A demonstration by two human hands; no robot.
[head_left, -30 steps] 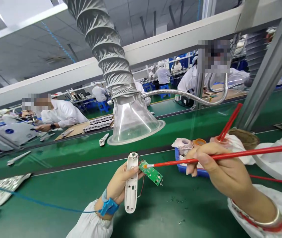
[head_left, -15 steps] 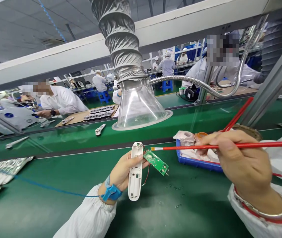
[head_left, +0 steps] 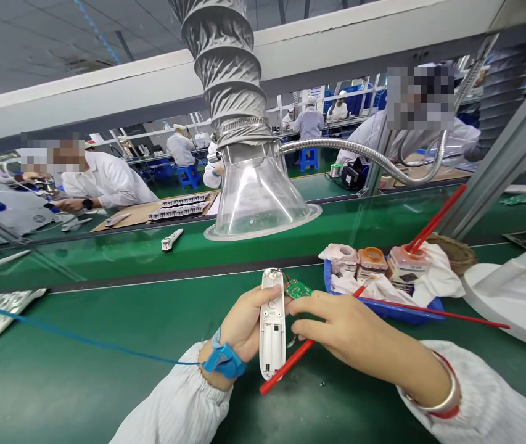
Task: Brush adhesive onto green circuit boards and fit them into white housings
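My left hand (head_left: 242, 317) is closed around a long white plastic housing (head_left: 272, 345), held upright with its hollow inner side toward me. Thin wires join the housing's top end to a green circuit board (head_left: 298, 288). My right hand (head_left: 343, 327) has its fingertips at the board, covering its lower part. A red-handled brush (head_left: 285, 370) is tucked in my right hand, its handle end slanting down to the left across the housing's foot. The brush's other end emerges above the hand. A blue wrist strap (head_left: 223, 361) with a cord is on my left wrist.
A blue tray (head_left: 431, 308) holds jars, white cloths and red brushes; another brush lies across its front edge. A white fan (head_left: 498, 302) stands at right. A clear extraction hood (head_left: 263, 197) hangs above. White parts (head_left: 1, 314) lie at left. Co-workers sit beyond the glass.
My right hand has moved left to the circuit board, and the brush has swung round so its handle points down-left. The housing has shifted slightly right.
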